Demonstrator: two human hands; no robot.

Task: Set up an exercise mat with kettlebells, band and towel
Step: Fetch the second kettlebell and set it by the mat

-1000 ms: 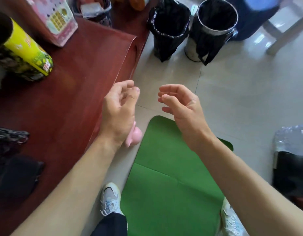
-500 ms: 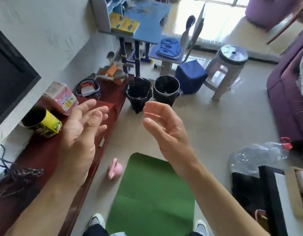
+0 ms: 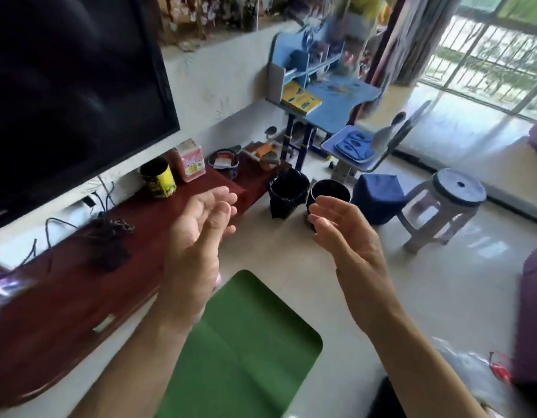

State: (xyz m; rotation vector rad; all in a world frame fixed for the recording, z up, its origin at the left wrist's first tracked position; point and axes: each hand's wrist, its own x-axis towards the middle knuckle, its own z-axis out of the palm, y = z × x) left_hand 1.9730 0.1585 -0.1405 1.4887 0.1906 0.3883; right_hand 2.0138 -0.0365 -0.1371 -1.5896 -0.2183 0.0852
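A green exercise mat [image 3: 246,342] lies flat on the tiled floor below my arms. A small sliver of the pink kettlebell [image 3: 218,280] shows at the mat's far left corner, mostly hidden behind my left hand. My left hand [image 3: 198,242] is raised above the mat's left edge, fingers straight, holding nothing. My right hand [image 3: 348,239] is raised to the right of it, palm facing left, fingers relaxed and empty. No band or towel is visible.
A dark red low cabinet [image 3: 80,282] runs along the left under a black TV [image 3: 65,101]. Two black bins [image 3: 288,191] stand beyond the mat, then a blue cube [image 3: 379,197], a grey stool [image 3: 451,203] and a blue desk [image 3: 330,104]. A plastic bag [image 3: 472,372] lies at right.
The view has tilted upward, showing more of the room. Both hands rose from above the mat and opened, the left uncurling its fingers. The pink kettlebell stays on the floor.
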